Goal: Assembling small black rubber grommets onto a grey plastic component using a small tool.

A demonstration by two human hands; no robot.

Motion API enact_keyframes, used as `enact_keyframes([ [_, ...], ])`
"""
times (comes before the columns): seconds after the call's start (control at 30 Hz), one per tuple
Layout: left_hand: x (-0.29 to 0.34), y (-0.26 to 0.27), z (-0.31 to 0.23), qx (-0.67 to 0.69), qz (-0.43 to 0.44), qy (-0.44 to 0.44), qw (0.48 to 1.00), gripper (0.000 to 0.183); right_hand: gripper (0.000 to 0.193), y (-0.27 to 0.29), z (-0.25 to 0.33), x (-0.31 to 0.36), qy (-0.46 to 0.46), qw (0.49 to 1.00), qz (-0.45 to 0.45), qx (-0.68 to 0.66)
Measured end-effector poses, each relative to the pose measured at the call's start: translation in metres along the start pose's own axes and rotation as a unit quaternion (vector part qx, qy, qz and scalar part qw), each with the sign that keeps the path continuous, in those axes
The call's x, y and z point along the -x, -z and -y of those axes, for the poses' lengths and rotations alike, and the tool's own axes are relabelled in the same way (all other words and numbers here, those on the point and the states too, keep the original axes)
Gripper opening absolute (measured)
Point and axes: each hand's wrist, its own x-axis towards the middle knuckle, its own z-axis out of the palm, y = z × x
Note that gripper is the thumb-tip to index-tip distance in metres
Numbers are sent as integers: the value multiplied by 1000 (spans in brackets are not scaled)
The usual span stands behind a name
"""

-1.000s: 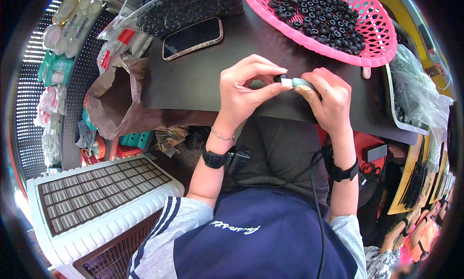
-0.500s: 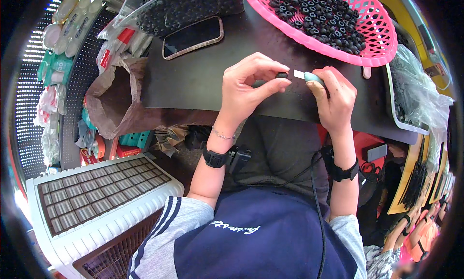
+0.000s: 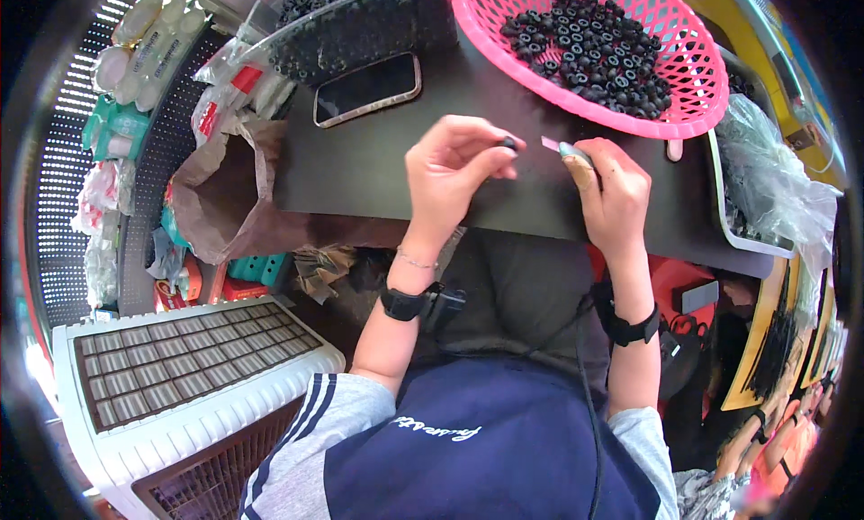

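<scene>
Over the dark table, my left hand pinches a small round black piece between thumb and fingertips. My right hand is closed around a small knife with a teal handle, its short flat blade pointing left toward the piece. A narrow gap lies between blade and piece. Beyond my hands, a pink openwork basket holds a pile of black ring-shaped pieces. A clear bin at the back left contains many similar black pieces.
A phone lies before the clear bin. Off the table's left end is an open brown bag, and a white air cooler stands lower left. At right, plastic wrapping covers a white tray. A black cord runs down my front.
Both hands have shifted slightly left, and the gap between the black piece and the blade has widened. My left fingers have turned a little around the piece. The view has also shifted slightly.
</scene>
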Motion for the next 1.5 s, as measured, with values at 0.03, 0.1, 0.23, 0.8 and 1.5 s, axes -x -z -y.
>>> enact_keyframes([
  [0.03,-3,3,-2,18,-21,-10,1000,13,19,1,0,0,-3,1000,0,2],
  [0.1,-11,16,-18,-16,-48,-32,998,18,19,1,0,-1,6,1000,-3,-13],
  [0.23,-68,51,-75,-196,-134,-190,953,29,19,-2,2,0,-12,1000,20,5],
  [0.8,-219,-31,-8,-545,350,-150,747,25,23,4,1,1,-18,1000,12,22],
  [1.5,-46,-22,-40,-349,-9,-209,913,17,25,-1,-1,0,-50,996,-22,74],
])
